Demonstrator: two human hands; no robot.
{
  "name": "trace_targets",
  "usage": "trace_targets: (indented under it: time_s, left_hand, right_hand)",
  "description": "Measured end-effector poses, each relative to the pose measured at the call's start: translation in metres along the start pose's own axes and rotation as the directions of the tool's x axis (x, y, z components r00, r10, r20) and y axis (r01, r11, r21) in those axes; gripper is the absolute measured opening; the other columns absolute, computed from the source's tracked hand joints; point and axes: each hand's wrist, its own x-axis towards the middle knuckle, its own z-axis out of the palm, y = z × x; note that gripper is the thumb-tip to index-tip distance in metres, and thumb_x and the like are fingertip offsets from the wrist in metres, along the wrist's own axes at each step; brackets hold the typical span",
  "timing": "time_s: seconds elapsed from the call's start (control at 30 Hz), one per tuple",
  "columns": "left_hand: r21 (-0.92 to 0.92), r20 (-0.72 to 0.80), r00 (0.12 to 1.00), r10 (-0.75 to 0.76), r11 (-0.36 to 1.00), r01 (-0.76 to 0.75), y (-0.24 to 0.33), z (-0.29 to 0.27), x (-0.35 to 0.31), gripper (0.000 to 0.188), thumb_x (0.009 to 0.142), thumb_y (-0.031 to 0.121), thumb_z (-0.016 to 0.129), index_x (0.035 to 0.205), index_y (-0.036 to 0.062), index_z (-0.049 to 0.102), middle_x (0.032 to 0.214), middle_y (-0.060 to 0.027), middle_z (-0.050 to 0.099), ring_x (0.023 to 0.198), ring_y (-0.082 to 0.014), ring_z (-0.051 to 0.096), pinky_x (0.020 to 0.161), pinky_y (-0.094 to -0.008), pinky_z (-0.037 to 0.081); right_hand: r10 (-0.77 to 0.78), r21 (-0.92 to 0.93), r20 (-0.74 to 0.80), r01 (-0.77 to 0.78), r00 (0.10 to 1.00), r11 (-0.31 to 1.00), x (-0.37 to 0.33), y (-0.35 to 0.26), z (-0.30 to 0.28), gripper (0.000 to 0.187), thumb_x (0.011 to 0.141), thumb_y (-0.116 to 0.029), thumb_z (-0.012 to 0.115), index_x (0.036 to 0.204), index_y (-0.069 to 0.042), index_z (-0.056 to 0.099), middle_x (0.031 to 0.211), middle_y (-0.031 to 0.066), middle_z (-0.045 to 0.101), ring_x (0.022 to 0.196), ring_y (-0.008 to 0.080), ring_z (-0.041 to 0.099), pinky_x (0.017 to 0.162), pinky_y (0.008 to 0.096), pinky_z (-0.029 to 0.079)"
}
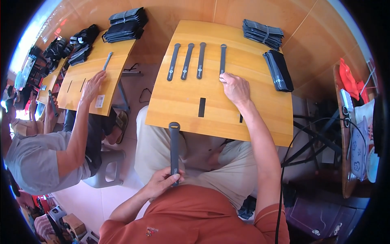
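Note:
My left hand (162, 181) is closed on the lower end of a dark grey strap (174, 146) above my lap. Its slotted head points away from me, over the table's front edge. On the wooden table (174, 107), the closed fingers of my right hand (235, 87) pinch the near end of another grey strap (223, 57). To the left of that one lie three similar straps, the left strap (173, 62), the middle strap (187, 62) and the right strap (201, 61), roughly side by side with slotted heads at the far end.
A black strip (201, 107) lies on the table's front half. Bundled straps (263, 32) and a folded stack (278, 71) occupy the right side. At left, a co-worker's hand (93, 86) touches another table (73, 97). A cable (281, 183) hangs beside my right arm.

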Motion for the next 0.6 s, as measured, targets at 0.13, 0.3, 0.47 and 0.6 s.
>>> trace_targets:
  time_s: [0.13,0.3,0.47,0.6]
  left_hand:
    - [-0.058,0.011,1.0,0.021,0.998,-0.021,0.002,0.003,0.007,0.032,0.107,0.023,0.062,0.13,0.0009,0.063,0.108,-0.0029,0.071,0.102,-0.01,0.063,0.089,-0.027,0.052]
    - [-0.117,-0.028,0.999,-0.022,0.993,0.018,0.006,0.004,0.013,0.031,0.106,0.02,0.064,0.131,0.0028,0.063,0.105,-0.003,0.072,0.097,-0.0096,0.065,0.084,-0.0253,0.053]
    - [-0.129,-0.001,1.0,-0.022,0.991,0.021,0.017,0.007,0.022,0.03,0.106,0.019,0.064,0.131,0.0029,0.062,0.103,-0.0039,0.073,0.085,-0.0071,0.063,0.071,-0.0226,0.051]
    - [-0.101,0.015,0.997,0.07,0.993,-0.068,0.02,0.013,0.029,0.03,0.106,0.019,0.064,0.132,0.0041,0.059,0.102,-0.0048,0.074,0.076,-0.0059,0.059,0.065,-0.0221,0.048]
  right_hand:
    - [0.006,-0.017,0.048,-0.005,0.999,1.0,0.006,0.004,0.005,0.011,0.09,-0.01,0.068,0.101,-0.01,0.072,0.097,0.0092,0.077,0.086,0.0335,0.074,0.073,0.0451,0.059]
    - [-0.019,0.028,0.079,0.017,0.997,0.999,0.011,-0.001,0.003,0.013,0.091,-0.013,0.069,0.103,-0.009,0.073,0.103,0.0093,0.077,0.089,0.0338,0.074,0.075,0.0444,0.059]
    - [-0.01,0.025,0.07,0.008,0.997,1.0,0.015,-0.001,0.005,0.015,0.092,-0.012,0.065,0.104,-0.01,0.074,0.106,0.0071,0.076,0.091,0.0347,0.073,0.078,0.0471,0.058]
    - [0.016,0.013,0.18,-0.019,0.984,1.0,0.017,-0.007,-0.003,0.022,0.093,-0.018,0.068,0.113,-0.009,0.073,0.116,0.0059,0.074,0.098,0.034,0.072,0.082,0.0472,0.058]
